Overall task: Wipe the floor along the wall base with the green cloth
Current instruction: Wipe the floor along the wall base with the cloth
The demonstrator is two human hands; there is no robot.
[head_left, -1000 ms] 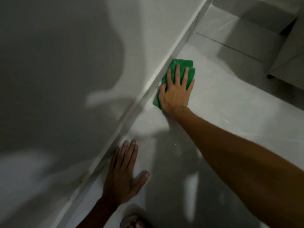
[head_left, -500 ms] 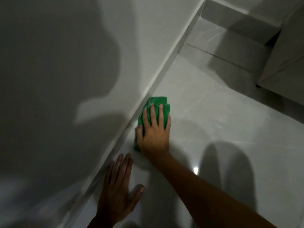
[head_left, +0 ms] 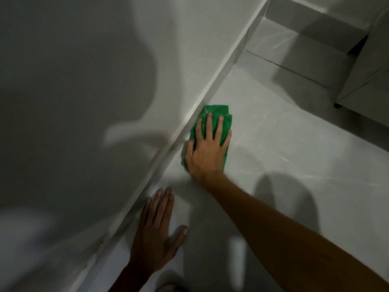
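Observation:
A folded green cloth (head_left: 219, 112) lies flat on the pale tiled floor (head_left: 284, 148), its left edge against the white skirting at the wall base (head_left: 200, 104). My right hand (head_left: 207, 150) presses down on the cloth with the fingers spread, covering most of it. My left hand (head_left: 156, 230) rests palm-down on the floor closer to me, fingers together and thumb out, just beside the skirting and holding nothing.
The grey wall (head_left: 84, 102) fills the left side. A tiled step or ledge (head_left: 294, 51) crosses the corner at the far end. A pale cabinet on a dark foot (head_left: 366, 85) stands at the upper right. Shadows of my arms fall on the floor.
My right hand slid the cloth back toward me along the skirting, then pushed it a little forward again. The left hand stayed planted on the floor.

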